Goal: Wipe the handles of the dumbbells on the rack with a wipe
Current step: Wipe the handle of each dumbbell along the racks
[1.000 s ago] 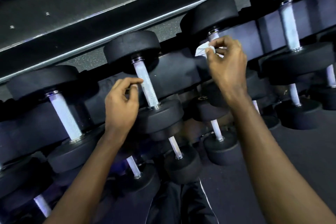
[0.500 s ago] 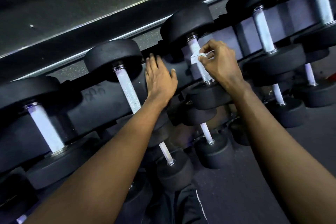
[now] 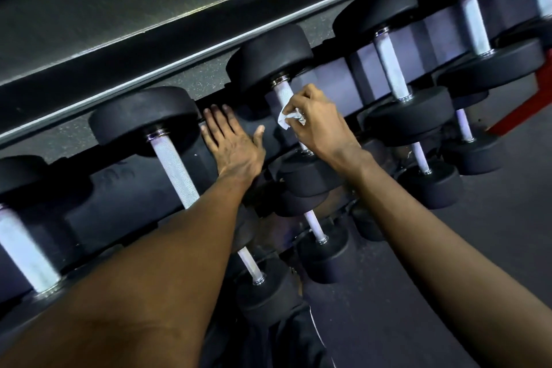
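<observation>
- The right hand (image 3: 321,128) pinches the crumpled white wipe (image 3: 286,119) between thumb and curled fingers. It presses the wipe against the knurled handle (image 3: 283,93) of the top-row dumbbell at about 12 o'clock in the view.
- A second ago the wipe is at the very top of this handle, right under the upper head (image 3: 268,57). Now it is roughly halfway down, and a stretch of bare metal shows at 12 o'clock of it. The stroke appears to run toward 5 o'clock, to the lower head (image 3: 307,173).
- The left hand (image 3: 234,145) changes role. A second ago its grip is curled beside the neighbouring handle (image 3: 176,176), at 8 o'clock of where it is now. Half a second ago it is flat on the rack, and it remains so, fingers spread and holding nothing, between the two dumbbells. It seems to serve as a brace.
- The rack (image 3: 125,212) has slid toward 8 o'clock in the view, so the head has turned along the row, and more of the dumbbells at 2 o'clock are in sight.
- For the task, this handle looks about half done. Its lower part is hidden under the right hand, so how clean it is cannot be told.
- The next handle (image 3: 392,72), at 2 o'clock of the right hand, is not yet touched, nor are the lower-row handles (image 3: 315,227) at 6 o'clock. Much of the rack probably remains.
</observation>
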`<state>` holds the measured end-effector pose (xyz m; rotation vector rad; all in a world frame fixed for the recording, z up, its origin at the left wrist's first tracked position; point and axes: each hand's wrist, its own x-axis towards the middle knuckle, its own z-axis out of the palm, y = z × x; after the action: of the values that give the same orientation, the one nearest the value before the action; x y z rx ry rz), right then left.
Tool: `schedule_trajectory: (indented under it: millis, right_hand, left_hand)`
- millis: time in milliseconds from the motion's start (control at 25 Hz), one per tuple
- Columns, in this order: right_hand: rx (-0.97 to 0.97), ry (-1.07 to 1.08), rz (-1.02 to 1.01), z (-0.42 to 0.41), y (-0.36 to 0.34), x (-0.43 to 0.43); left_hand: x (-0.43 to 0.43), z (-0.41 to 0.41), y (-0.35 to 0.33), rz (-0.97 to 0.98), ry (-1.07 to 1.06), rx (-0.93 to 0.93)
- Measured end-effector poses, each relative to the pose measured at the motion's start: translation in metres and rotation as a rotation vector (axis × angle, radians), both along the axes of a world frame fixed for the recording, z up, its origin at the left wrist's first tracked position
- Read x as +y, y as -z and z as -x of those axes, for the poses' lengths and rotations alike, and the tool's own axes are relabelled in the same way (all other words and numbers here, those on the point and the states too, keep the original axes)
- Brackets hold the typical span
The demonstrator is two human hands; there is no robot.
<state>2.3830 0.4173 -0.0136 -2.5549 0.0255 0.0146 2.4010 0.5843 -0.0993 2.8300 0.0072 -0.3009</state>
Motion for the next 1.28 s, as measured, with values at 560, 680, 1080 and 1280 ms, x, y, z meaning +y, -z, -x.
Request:
schedule_trajectory:
  millis: [560, 680, 1080, 1280]
  right_hand:
    - [-0.043, -0.571, 0.157, -0.024, 0.001, -0.034]
    - [-0.055, -0.638, 0.171, -0.029, 0.003, -0.039]
    - [0.027, -0.948, 0.399, -0.037, -0.011, -0.032]
    - [-0.061, -0.943, 0.482, -0.033, -0.019, -0.037]
  left_hand:
    - [-0.005, 0.003, 0.001, -0.057, -0.056, 0.015]
    - [-0.015, 0.026, 0.003, -0.022, -0.165, -0.05]
    - [-0.026, 0.047, 0.026, -0.054, -0.266, -0.106]
    - [-0.025, 0.047, 0.031, -0.06, -0.276, -0.156]
